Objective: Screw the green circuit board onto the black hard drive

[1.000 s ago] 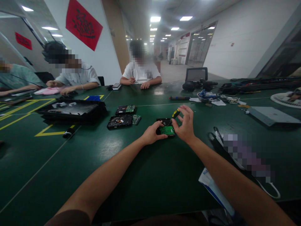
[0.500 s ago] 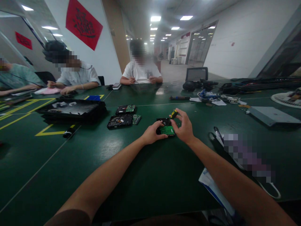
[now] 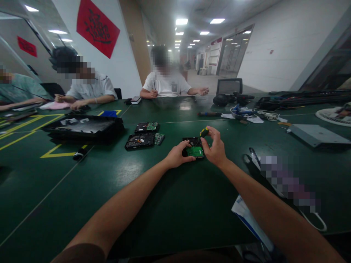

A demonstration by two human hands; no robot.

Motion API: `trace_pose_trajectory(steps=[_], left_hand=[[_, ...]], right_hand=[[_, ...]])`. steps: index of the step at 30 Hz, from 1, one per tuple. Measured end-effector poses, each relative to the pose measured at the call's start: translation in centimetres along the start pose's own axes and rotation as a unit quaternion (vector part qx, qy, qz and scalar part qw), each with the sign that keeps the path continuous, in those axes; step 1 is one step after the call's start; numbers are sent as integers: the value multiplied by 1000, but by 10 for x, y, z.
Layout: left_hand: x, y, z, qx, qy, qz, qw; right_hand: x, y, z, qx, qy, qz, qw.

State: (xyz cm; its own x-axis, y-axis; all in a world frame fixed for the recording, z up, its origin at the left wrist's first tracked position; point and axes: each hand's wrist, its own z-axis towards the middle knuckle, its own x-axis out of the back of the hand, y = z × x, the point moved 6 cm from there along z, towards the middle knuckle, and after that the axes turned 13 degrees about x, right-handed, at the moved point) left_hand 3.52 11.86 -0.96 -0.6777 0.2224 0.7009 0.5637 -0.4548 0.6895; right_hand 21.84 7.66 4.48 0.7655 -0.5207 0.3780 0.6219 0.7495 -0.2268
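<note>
A black hard drive with a green circuit board (image 3: 194, 149) lies on the dark green table (image 3: 153, 197) in front of me. My left hand (image 3: 177, 155) grips its left side with curled fingers. My right hand (image 3: 215, 148) pinches the black and yellow handle of a small screwdriver (image 3: 203, 132) whose tip points down onto the drive.
Two more opened drives (image 3: 139, 140) and a loose green board lie to the left, beside a black tray (image 3: 82, 128). Tools, cables and a grey box (image 3: 315, 135) sit at the right. A lanyard and paper (image 3: 252, 219) lie near my right forearm. Three people sit across the table.
My right hand's fingers have closed in around the screwdriver handle. The person across the table has stretched an arm out to the right.
</note>
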Motion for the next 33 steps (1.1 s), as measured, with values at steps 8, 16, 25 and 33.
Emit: trace_pose_trajectory(steps=[8,16,25,33], left_hand=[[0,0,0,-1,-2,2,1000],[0,0,0,-1,-2,-6,1000],[-1,-1,1,-7,1,-2,1000],[0,1,-1,1,-3,-3,1000]], right_hand=[[3,-4,3,19,-12,-48,999],[2,-10,4,43,-15,-70,997],[4,-4,2,33,-8,-66,997],[0,-4,1,21,-18,-35,999]])
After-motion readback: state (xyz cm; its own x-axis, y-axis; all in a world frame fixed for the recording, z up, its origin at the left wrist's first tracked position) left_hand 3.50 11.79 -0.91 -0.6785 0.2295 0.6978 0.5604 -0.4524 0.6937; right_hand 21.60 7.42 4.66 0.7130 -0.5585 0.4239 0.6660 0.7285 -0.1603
